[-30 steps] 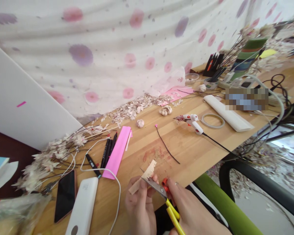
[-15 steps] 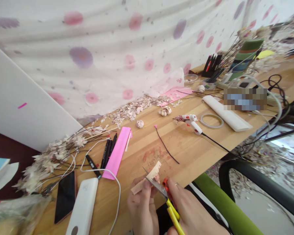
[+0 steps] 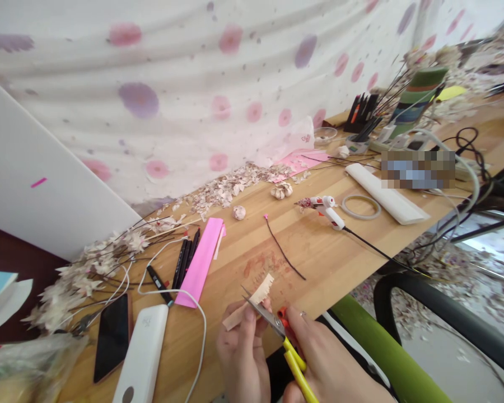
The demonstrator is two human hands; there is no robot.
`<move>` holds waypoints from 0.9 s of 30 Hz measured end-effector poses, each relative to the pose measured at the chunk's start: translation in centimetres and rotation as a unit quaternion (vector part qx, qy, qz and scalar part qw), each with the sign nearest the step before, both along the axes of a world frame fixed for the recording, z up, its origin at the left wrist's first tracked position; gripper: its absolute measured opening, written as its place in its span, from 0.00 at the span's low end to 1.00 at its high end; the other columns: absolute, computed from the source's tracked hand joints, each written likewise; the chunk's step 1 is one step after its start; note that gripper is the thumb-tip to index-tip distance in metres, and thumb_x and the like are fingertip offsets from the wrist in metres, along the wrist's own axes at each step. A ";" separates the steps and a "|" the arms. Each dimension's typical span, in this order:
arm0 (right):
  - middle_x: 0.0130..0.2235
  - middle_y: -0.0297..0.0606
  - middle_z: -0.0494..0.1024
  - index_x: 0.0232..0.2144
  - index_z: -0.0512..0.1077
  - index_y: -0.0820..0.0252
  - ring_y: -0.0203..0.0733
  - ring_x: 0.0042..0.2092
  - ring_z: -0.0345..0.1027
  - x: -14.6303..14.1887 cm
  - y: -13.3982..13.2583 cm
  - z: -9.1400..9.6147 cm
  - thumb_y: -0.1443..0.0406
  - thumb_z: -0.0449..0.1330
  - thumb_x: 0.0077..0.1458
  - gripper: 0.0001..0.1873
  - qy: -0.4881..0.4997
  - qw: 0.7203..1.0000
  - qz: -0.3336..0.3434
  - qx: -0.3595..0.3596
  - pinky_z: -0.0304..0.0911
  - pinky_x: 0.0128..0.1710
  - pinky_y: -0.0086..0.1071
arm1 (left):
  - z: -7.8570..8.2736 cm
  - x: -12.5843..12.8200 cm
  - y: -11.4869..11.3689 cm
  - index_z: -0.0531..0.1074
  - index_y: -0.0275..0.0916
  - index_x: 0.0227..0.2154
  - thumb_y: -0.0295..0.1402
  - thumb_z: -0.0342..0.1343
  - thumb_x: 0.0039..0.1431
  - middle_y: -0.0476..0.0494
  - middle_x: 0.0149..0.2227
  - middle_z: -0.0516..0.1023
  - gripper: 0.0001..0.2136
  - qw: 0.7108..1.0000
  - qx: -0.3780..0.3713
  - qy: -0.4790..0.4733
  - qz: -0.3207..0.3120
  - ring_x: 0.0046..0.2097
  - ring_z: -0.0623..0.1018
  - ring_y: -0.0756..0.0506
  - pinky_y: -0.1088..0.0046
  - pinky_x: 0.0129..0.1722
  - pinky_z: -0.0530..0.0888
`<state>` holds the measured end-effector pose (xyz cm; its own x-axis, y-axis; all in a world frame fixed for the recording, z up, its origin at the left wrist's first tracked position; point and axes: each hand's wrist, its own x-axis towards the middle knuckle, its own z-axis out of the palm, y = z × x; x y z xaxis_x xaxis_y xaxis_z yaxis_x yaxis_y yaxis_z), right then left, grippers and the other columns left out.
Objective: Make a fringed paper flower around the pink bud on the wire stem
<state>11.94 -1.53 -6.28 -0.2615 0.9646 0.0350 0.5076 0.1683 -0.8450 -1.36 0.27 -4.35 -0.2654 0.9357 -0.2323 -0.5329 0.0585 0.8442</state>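
Note:
Between the thumb and fingers of my left hand (image 3: 247,350) is a cream paper strip (image 3: 261,289), its far edge cut into a fringe. My right hand (image 3: 319,352) grips scissors (image 3: 294,364) with yellow and red handles. Their blades lie across the strip close to my left thumb, the tips slightly apart. On the table (image 3: 231,263) just beyond my hands lies a thin dark stem (image 3: 282,244) with a small pink tip.
Left of my hands are a pink folded paper (image 3: 201,263), black markers (image 3: 182,262), a white power bank (image 3: 141,352) with a cable, and a phone (image 3: 113,337). A glue gun (image 3: 325,208), a tape roll (image 3: 361,206) and garlic bulbs (image 3: 281,191) lie farther back.
The scissor blades look slightly closer together at the tips and a little farther along the strip. Otherwise the view has shifted only slightly, and both hands keep their holds.

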 end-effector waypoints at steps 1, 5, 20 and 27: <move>0.28 0.38 0.73 0.30 0.54 0.51 0.45 0.26 0.64 0.0 0.0 0.1 0.18 0.41 0.34 0.47 -0.002 1.000 -0.001 -0.001 0.60 0.26 0.35 | 0.2 0.1 0.1 0.85 0.40 0.27 0.42 0.75 0.47 0.44 0.30 0.84 0.11 1.000 -0.001 -0.002 0.008 0.35 0.85 0.45 0.75 0.35 0.83; 0.29 0.38 0.73 0.30 0.55 0.52 0.44 0.27 0.64 0.0 0.0 0.1 0.19 0.47 0.37 0.45 -0.002 1.000 -0.001 -0.010 0.60 0.27 0.35 | 0.7 0.4 0.2 0.84 0.40 0.25 0.42 0.76 0.42 0.44 0.28 0.84 0.13 1.000 -0.008 -0.008 0.028 0.33 0.86 0.45 0.76 0.34 0.83; 0.35 0.48 0.78 0.37 0.65 0.56 0.58 0.35 0.75 0.3 -0.5 -1.2 0.18 0.48 0.30 0.54 0.034 0.999 -0.016 -0.023 0.70 0.36 0.44 | 0.9 0.7 0.4 0.84 0.39 0.25 0.44 0.77 0.39 0.41 0.28 0.85 0.15 0.999 -0.018 -0.015 0.028 0.32 0.86 0.44 0.75 0.32 0.83; 0.32 0.45 0.76 0.33 0.58 0.54 0.50 0.29 0.69 0.0 0.1 -0.2 0.17 0.40 0.33 0.51 0.009 1.000 -0.005 -0.014 0.64 0.29 0.39 | 0.8 0.7 0.0 0.83 0.39 0.25 0.45 0.77 0.41 0.43 0.28 0.84 0.16 0.999 -0.035 -0.003 0.017 0.34 0.85 0.44 0.72 0.35 0.83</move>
